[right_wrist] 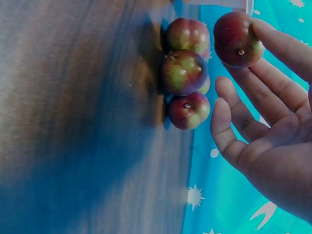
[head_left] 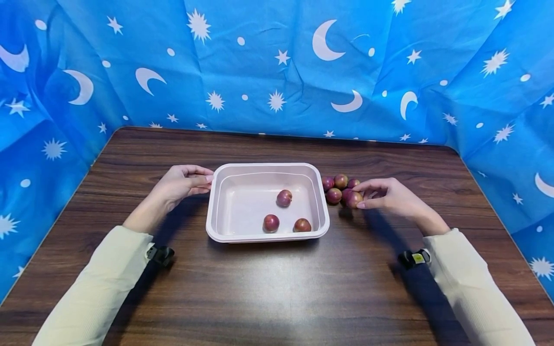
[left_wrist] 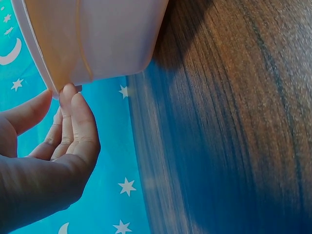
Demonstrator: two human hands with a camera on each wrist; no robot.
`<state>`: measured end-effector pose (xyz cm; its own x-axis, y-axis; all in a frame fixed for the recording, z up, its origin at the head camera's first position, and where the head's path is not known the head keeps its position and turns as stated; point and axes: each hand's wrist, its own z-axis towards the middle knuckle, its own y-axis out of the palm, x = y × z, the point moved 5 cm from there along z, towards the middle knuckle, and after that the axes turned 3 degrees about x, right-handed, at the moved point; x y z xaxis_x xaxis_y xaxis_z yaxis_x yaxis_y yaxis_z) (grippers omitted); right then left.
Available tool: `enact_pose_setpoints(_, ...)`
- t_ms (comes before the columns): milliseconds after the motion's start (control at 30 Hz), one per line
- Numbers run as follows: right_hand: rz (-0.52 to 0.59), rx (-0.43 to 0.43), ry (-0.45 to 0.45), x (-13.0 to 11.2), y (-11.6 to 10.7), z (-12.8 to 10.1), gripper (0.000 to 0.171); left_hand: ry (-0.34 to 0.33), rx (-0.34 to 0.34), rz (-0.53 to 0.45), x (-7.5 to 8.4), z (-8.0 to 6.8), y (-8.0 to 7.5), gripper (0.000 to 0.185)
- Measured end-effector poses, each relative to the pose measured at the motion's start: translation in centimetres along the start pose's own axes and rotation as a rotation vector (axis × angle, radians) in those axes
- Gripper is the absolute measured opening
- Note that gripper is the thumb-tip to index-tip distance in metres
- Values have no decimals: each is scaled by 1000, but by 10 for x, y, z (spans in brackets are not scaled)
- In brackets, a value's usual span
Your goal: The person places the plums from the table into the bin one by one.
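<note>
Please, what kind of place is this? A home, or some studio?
Probably a staged recording set, not a lived-in room: a blue star-and-moon cloth walls in a wooden table on three sides, which holds only a pink tray and small fruits.

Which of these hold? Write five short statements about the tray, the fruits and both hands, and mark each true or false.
1. Three fruits lie inside the pink tray. True: one toward the middle, two near its front wall.
2. The left hand holds a fruit. False: its fingers touch the tray's rim and hold nothing.
3. The right hand pinches one fruit from the cluster. True.
4. The loose fruits lie on the tray's left side. False: they lie on the wooden table by its right side.
5. The tray is stacked full. False: most of its floor is bare.
</note>
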<state>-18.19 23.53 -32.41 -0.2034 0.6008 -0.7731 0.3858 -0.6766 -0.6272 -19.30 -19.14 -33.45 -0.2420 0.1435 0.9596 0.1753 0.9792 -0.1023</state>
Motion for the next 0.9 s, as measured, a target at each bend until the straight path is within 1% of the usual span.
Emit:
enact_pose_setpoints(200,-24,10,-45,-7,-8,6,33,-5,9,3,-1,0,-1,29)
enact_pose_setpoints(333,-14,5,-75,-13,-13,10,33,-5,5,1,-2,1,-1,29)
enact_pose_setpoints(500,-21,15,-67,-23,-18,14,34,-6,4,4,-2,2,-1,30)
enact_pose_setpoints(667,-39,44,-14,-30,-22,19,34,-6,2,8,-1,2,0,31)
enact_pose_setpoints(767,-31,61,9,-33,-24,22,33,-7,4,16,-2,2,0,31)
enact_pose_setpoints(900,-28,65,-15,-42,-27,26,33,-6,6,25,-2,2,-1,32)
